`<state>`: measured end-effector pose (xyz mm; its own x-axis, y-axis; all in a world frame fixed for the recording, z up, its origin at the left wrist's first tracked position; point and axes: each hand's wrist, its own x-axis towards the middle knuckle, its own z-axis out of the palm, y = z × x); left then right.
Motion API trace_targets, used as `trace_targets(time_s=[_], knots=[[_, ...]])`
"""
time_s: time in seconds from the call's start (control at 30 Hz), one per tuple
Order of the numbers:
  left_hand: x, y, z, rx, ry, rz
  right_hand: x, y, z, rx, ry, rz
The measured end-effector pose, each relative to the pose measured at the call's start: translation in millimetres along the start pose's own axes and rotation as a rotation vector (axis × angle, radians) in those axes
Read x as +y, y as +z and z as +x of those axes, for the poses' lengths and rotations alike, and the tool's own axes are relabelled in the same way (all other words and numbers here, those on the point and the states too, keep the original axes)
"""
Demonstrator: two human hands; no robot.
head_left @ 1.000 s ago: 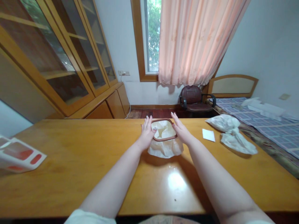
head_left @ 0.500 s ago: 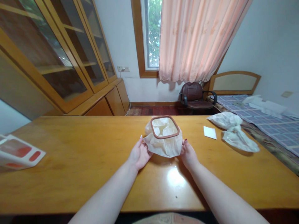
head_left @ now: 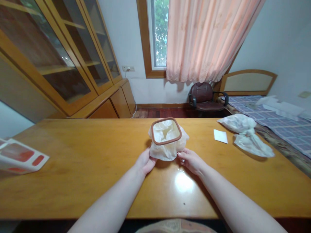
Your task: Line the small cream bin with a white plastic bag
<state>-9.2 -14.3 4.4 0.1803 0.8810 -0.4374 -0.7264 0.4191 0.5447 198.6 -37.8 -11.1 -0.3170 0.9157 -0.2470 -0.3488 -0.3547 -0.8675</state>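
A small bin with a square brown rim (head_left: 179, 129) stands in the middle of the table, lined with a thin whitish plastic bag (head_left: 165, 152). The bag's edge is folded out over the rim and hangs loosely around the outside, hiding the bin's wall. My left hand (head_left: 146, 162) is closed on the bag's lower left edge, its fingers partly behind the plastic. On the near right side, my right hand (head_left: 191, 160) pinches the hanging edge of the bag between thumb and fingers.
On the wooden table (head_left: 85, 191), a white-and-red container (head_left: 26, 157) lies at the left. To the right are a white square of paper (head_left: 220, 136) and a knotted plastic bag (head_left: 252, 142). Beyond stand a brown office chair (head_left: 202, 97), a bed (head_left: 284, 126) and a glass-door cabinet (head_left: 89, 92).
My right hand has moved left along the bag's edge and turned inward. My left hand has closed more on the bag. The rim has tilted and shifted slightly left.
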Motion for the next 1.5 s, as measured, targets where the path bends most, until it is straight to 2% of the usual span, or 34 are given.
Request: trace_targets(time_s=[0.17,0.3,0.47,0.57,0.77,0.97,1.13,1.2,1.27,1.33,1.4,1.5], knots=[[1,3.7,0,0.020,0.044,0.018,-4,4,-2,0.003,0.013,0.150],[5,4.6,0,-0.044,0.106,0.020,-9,8,-8,-0.058,0.018,0.159],[18,1.2,5,0.029,0.173,-0.062,-6,11,-6,0.067,-0.039,0.120],[25,-0.8,4,0.060,0.185,-0.114,-1,11,-4,0.095,-0.041,0.077],[27,-1.0,-9,-0.087,-0.022,-0.103,4,9,-3,0.072,0.000,-0.056],[20,3.4,-8,-0.117,0.014,-0.079,5,6,-2,0.074,0.000,-0.103],[13,5.6,-8,-0.166,-0.157,0.069,6,3,-1,0.033,0.044,-0.127],[12,5.8,-8,-0.178,-0.155,0.076,2,2,-3,-0.024,0.017,-0.109],[12,4.7,-7,-0.158,-0.122,0.052,-4,1,-5,-0.080,-0.021,-0.092],[15,2.0,-4,-0.106,-0.076,0.026,-10,-2,-7,-0.077,-0.028,-0.038],[18,-1.9,1,-0.037,-0.012,0.009,-16,-5,-7,0.000,-0.027,0.058],[27,-7.6,8,0.023,0.066,-0.012,-21,-9,-5,0.112,-0.100,0.127]])
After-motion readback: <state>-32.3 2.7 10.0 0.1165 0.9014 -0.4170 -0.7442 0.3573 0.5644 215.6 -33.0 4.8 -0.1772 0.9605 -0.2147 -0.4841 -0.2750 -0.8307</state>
